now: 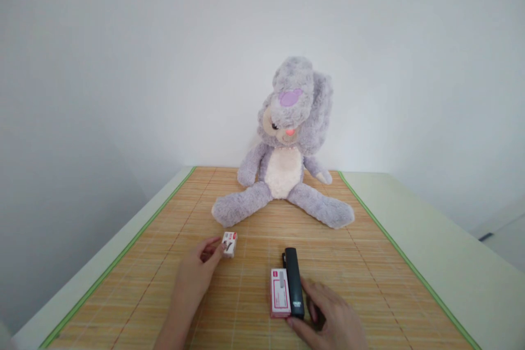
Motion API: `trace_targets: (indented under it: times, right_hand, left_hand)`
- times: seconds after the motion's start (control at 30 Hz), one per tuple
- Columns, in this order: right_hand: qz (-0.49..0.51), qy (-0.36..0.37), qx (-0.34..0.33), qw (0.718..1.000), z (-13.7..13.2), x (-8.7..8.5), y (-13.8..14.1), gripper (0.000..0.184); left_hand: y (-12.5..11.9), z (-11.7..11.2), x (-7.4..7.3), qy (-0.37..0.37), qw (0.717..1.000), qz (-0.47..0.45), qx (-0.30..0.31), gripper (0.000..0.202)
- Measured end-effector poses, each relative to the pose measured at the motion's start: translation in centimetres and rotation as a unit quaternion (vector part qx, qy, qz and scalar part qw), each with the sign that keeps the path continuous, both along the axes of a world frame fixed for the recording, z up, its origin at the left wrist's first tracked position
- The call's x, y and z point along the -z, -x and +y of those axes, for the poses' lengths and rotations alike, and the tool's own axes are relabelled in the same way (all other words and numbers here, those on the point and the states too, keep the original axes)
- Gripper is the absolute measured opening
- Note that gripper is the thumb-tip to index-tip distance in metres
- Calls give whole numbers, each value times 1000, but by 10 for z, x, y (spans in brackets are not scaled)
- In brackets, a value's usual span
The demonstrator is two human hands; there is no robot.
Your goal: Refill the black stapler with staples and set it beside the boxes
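Observation:
My left hand [199, 268] is closed at the left side of a small white box [230, 244] with red print and a dark picture, its thumb and fingertips on the box's edge. The box is on the bamboo mat [241, 295]. At the front, my right hand [330, 314] curls round the near end of a black stapler [293, 284], fingers along its right side and thumb at its near end. A white box with pink edging [280, 295] lies against the stapler's left side, close to the right thumb's tip.
A grey plush rabbit [284, 172] sits at the back of the mat, its legs spread toward me and an ear over its face. The pale table [410, 213] shows beyond the mat's green borders. A white wall [164, 65] stands behind.

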State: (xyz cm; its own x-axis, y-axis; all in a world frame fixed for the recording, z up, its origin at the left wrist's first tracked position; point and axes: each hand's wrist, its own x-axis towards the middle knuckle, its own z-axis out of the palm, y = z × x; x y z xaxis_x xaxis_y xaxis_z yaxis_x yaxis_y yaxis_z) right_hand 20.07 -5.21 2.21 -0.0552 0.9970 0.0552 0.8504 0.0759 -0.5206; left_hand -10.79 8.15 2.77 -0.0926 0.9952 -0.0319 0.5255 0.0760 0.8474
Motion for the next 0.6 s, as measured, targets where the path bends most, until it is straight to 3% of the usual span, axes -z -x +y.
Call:
trace_targets:
  times: [0.3,0.6]
  right_hand:
    - [-27,-12,-8,1000,-1,6,0,58]
    - [-19,-42,-13,999,-1,3,0,38]
  left_hand:
    - [-74,-17,2,-10,994,-1,106,55]
    - [-96,-23,1,22,987,-55,152,54]
